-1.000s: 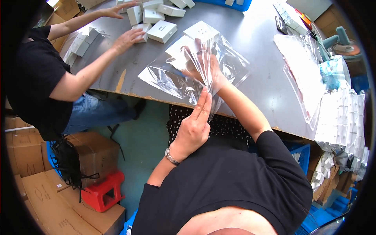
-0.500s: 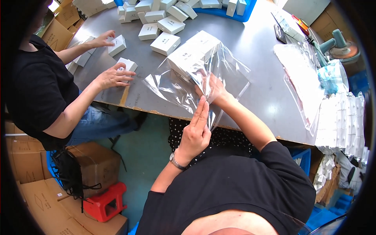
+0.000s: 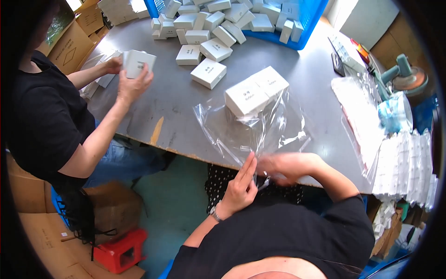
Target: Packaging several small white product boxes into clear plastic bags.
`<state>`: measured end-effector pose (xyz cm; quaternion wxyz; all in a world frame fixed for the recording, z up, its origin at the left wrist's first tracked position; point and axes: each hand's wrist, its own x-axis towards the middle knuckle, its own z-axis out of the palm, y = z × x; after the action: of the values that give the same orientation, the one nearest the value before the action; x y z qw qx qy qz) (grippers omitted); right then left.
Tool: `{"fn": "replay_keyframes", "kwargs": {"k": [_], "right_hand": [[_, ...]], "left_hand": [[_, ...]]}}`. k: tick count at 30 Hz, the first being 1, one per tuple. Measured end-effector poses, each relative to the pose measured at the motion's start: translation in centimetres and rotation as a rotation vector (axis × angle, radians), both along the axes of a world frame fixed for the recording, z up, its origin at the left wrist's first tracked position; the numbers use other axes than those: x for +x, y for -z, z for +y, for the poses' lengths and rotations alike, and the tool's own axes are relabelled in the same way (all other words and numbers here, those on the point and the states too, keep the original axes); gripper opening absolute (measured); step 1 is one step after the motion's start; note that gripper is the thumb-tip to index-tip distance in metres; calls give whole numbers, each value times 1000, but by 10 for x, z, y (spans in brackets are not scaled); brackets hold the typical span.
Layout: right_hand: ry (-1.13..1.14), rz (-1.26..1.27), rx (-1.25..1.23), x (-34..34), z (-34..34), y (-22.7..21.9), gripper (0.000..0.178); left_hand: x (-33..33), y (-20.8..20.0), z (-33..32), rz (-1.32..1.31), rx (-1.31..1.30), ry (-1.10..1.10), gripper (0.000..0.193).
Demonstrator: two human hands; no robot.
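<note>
A clear plastic bag point(image 3: 274, 128) lies on the grey table, with a block of small white boxes point(image 3: 247, 98) at its far end. Its gathered near end comes over the table's front edge. There my left hand point(image 3: 239, 188) grips the film, its fingers straight and pressed together. My right hand point(image 3: 289, 167) is right beside it at the bag's neck. Motion smears its fingers, so its hold on the film cannot be made out. Two loose white boxes, a nearer one point(image 3: 209, 73) and a farther one point(image 3: 216, 49), lie to the left of the bag.
At the left, a co-worker's hands point(image 3: 132, 83) hold white boxes. A heap of white boxes point(image 3: 200, 36) spills from a blue crate point(image 3: 310, 28) at the back. On the right are a stack of clear bags point(image 3: 355, 111), a phone point(image 3: 337, 64) and a small fan point(image 3: 409, 79).
My right hand has come out from under the film beside the boxes to the bag's neck. The near end is drawn together. The co-worker has lifted boxes off the table.
</note>
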<state>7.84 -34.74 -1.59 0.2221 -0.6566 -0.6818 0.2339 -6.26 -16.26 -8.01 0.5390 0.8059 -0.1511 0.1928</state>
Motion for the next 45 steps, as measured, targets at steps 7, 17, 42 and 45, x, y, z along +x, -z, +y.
{"fn": "replay_keyframes", "kwargs": {"k": [7, 17, 42, 45], "right_hand": [[116, 248, -72, 140, 102, -112, 37], [518, -932, -194, 299, 218, -14, 105], [600, -281, 722, 73, 22, -59, 109], [660, -251, 661, 45, -4, -46, 113]], "left_hand": [[6, -22, 29, 216, -10, 273, 60], [164, -46, 165, 315, 6, -463, 49], [162, -57, 59, 495, -938, 441, 83], [142, -70, 30, 570, -961, 511, 82]]}}
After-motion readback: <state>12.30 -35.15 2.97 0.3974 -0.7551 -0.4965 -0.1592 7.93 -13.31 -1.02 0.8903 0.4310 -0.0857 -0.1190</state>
